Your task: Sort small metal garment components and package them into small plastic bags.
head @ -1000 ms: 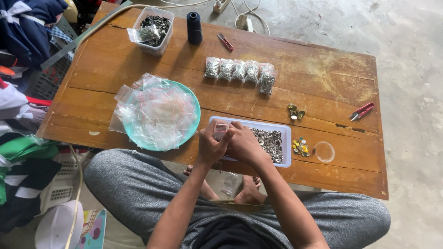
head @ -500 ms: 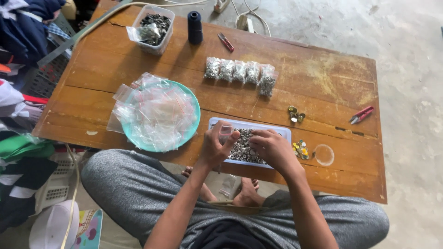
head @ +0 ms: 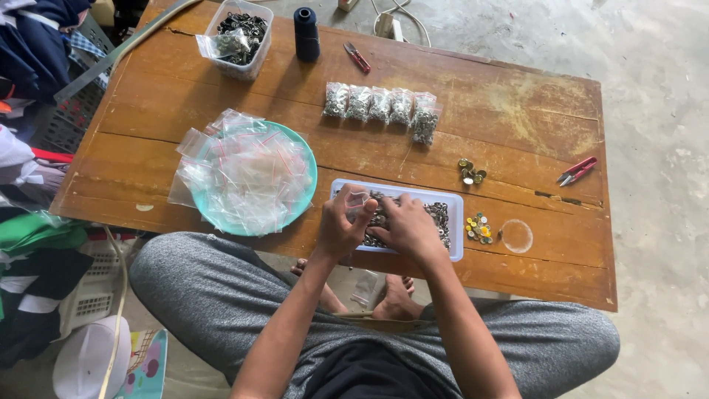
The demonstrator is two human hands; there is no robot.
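Note:
My left hand (head: 341, 225) pinches a small clear zip bag (head: 357, 201) over the left end of a white rectangular tray (head: 455, 207) holding many small metal rings. Just to its right, my right hand (head: 406, 225) rests in the tray on the rings, fingers curled close to the bag. Whether it holds any rings is hidden. Both hands sit at the near edge of the low wooden table (head: 509, 111).
A teal plate (head: 304, 155) piled with empty clear zip bags lies left of the tray. Several filled bags (head: 380, 107) line the middle. Loose coloured buttons (head: 478, 227), brass pieces (head: 468, 171), red snips (head: 577, 170), a dark thread spool (head: 306, 33) and a clear tub (head: 240, 33) also stand here.
My right hand went out to the right in the tray and has come back beside the left hand. The left hand still holds the small bag over the tray's left end.

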